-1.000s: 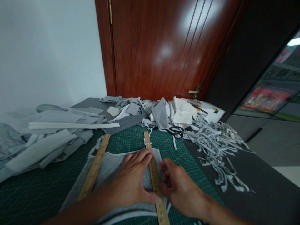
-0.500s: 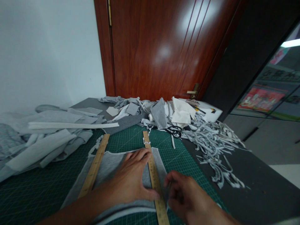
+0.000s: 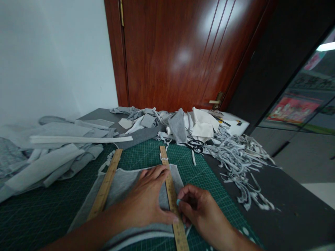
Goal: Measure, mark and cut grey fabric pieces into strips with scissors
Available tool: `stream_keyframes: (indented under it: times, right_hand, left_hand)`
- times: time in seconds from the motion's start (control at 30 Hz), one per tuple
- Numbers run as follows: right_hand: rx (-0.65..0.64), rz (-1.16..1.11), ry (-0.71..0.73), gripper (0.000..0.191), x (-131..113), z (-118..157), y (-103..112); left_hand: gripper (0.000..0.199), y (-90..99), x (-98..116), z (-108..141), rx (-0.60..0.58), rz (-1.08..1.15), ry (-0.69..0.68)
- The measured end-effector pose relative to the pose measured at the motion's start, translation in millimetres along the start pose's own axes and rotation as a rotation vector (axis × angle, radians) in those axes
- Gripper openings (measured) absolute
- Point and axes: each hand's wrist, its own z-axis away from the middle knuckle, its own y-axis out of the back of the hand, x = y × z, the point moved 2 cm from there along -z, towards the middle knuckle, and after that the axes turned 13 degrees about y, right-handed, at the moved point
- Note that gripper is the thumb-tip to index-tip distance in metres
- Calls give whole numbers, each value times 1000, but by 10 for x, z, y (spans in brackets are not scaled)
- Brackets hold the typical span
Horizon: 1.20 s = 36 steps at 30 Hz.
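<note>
My left hand [image 3: 149, 197] lies spread over a piece of grey fabric [image 3: 121, 186], its fingertips and thumb pressing on a wooden ruler [image 3: 171, 195]. Along the right edge of that ruler, my right hand [image 3: 200, 209] pinches a small light-blue piece of chalk [image 3: 178, 202] between thumb and forefinger. The chalk is at the ruler's edge; most of it is hidden by the fingers. A second wooden ruler [image 3: 106, 184] rests across the left part of the fabric. The fabric lies on a green cutting mat [image 3: 141, 153].
Grey and white cloth [image 3: 60, 160] is heaped at the left. Fabric scraps [image 3: 178, 125] lie along the back, with black-handled scissors [image 3: 195, 146] before them. Thin cut strips [image 3: 235, 157] pile up on the grey tabletop [image 3: 285, 202] at the right, near a white box [image 3: 237, 127].
My right hand has moved slightly left and in against the ruler's edge, and the blue chalk now shows between its fingers. My left hand and both rulers have stayed in place.
</note>
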Motion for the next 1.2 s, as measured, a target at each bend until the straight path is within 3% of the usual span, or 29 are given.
stream_keyframes:
  times: [0.23, 0.7, 0.9, 1.07, 1.2]
  right_hand:
    - [-76, 1, -48, 16, 122, 150, 87]
    - [-26, 25, -108, 17, 128, 143, 81]
    - [-41, -41, -109, 25, 32, 11, 95]
    - [-61, 1, -93, 20, -23, -206, 140]
    - [-89, 155, -52, 7, -69, -360, 163]
  left_hand:
    - [114, 44, 12, 0, -15, -5, 3]
    - [115, 34, 3, 27, -13, -23, -9]
    - [115, 51, 35, 8, -40, -45, 17]
    - [107, 53, 27, -1, -20, -34, 4]
    - [112, 18, -8, 0, -16, -30, -4]
